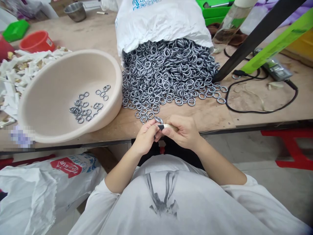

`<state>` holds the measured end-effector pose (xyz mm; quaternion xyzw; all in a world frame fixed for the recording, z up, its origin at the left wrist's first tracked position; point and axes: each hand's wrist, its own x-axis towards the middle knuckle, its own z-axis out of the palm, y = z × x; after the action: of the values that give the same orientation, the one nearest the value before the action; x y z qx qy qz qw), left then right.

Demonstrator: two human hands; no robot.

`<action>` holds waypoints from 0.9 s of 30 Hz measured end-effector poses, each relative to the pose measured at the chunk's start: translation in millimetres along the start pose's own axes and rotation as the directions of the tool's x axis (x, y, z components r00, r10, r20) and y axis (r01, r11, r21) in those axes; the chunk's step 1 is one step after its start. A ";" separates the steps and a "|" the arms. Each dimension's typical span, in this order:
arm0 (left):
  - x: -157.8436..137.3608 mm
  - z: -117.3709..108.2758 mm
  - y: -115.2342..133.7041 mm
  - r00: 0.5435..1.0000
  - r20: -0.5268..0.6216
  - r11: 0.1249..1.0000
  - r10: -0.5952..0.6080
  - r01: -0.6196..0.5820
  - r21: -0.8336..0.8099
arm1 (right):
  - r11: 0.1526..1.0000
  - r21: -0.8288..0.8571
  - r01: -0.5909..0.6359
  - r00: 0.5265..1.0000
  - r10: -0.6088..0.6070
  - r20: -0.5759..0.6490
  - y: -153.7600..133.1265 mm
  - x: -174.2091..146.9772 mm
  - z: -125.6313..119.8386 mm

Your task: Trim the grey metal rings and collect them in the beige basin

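Observation:
At the table's front edge, my left hand (146, 137) is closed with thumb and fingers pinching a grey ring (159, 120). Close against it, my right hand (184, 132) grips a small pale stick-like tool (167, 126) with a flat dark end (160, 127). That dark end meets the left fingertips near the ring; whether it touches the ring I cannot tell. Just beyond my hands spreads a big pile of grey rings (168, 71), spilling from a white sack (161, 24). To the left, a beige basin (56, 81) has a scattering of similar rings (83, 109) on its bottom.
White scraps (14, 75) lie left of the basin, with a red tub (36, 41) behind. A metal bowl (75, 12) sits farther back. On the right, a slanting dark bar (254, 40), a green bar (276, 42) and a black cable (259, 112) cross the table (210, 114).

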<state>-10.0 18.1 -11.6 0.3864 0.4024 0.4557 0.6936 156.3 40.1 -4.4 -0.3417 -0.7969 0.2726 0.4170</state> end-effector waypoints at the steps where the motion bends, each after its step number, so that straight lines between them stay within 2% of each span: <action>1: -0.1 0.2 0.1 1.000 0.008 1.000 0.001 -0.001 -0.005 | 1.000 0.002 0.003 1.000 -0.003 -0.001 0.4 0.6 0.1; 6: 0.8 -2.9 -0.1 1.000 0.027 1.000 -0.007 0.008 -0.017 | 1.000 0.003 0.017 1.000 -0.017 0.023 -3.1 1.8 -0.5; 9: -1.1 -6.3 -1.8 0.998 0.064 1.000 0.028 -0.027 -0.010 | 1.000 0.006 0.011 0.999 -0.011 0.044 1.3 2.1 -0.1; 12: -6.7 -7.5 -4.6 0.980 0.198 0.999 0.010 -0.016 0.027 | 0.993 -0.018 -0.119 0.993 0.118 -0.018 17.2 4.8 0.4; 14: -10.0 -8.4 -6.0 0.967 0.252 0.999 -0.029 0.021 0.037 | 0.971 -0.017 -0.238 0.967 0.235 -0.099 28.9 8.2 1.2; 16: -11.3 -11.6 -5.6 0.982 0.183 0.999 -0.036 0.035 0.008 | 0.957 0.033 -0.288 0.950 0.290 -0.118 36.0 12.8 3.6; 18: -10.7 -18.1 -3.2 0.998 0.052 0.999 -0.027 0.028 -0.022 | 0.956 0.042 -0.291 0.951 0.294 -0.094 37.6 18.8 8.2; 20: -10.1 -26.5 1.0 0.999 -0.031 0.999 -0.024 0.023 -0.029 | 0.957 -0.063 -0.282 0.959 0.280 -0.035 35.8 26.2 14.9; 22: -10.6 -34.6 6.3 0.996 -0.084 0.999 -0.005 0.003 -0.033 | 0.937 -0.236 -0.257 0.958 0.280 0.068 33.3 34.3 22.9; 25: -12.8 -43.2 14.7 0.988 -0.155 0.996 0.017 -0.030 -0.082 | 0.894 -0.400 -0.201 0.928 0.305 0.215 30.9 44.8 33.7; 27: -13.7 -46.1 19.6 0.986 -0.168 0.990 0.000 -0.024 -0.141 | 0.873 -0.443 -0.206 0.913 0.334 0.233 30.8 49.7 37.9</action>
<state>-61.8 18.6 -8.5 0.2987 0.4235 0.5185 0.6802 113.0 91.8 -21.9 -0.4845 -0.8340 0.2048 0.1665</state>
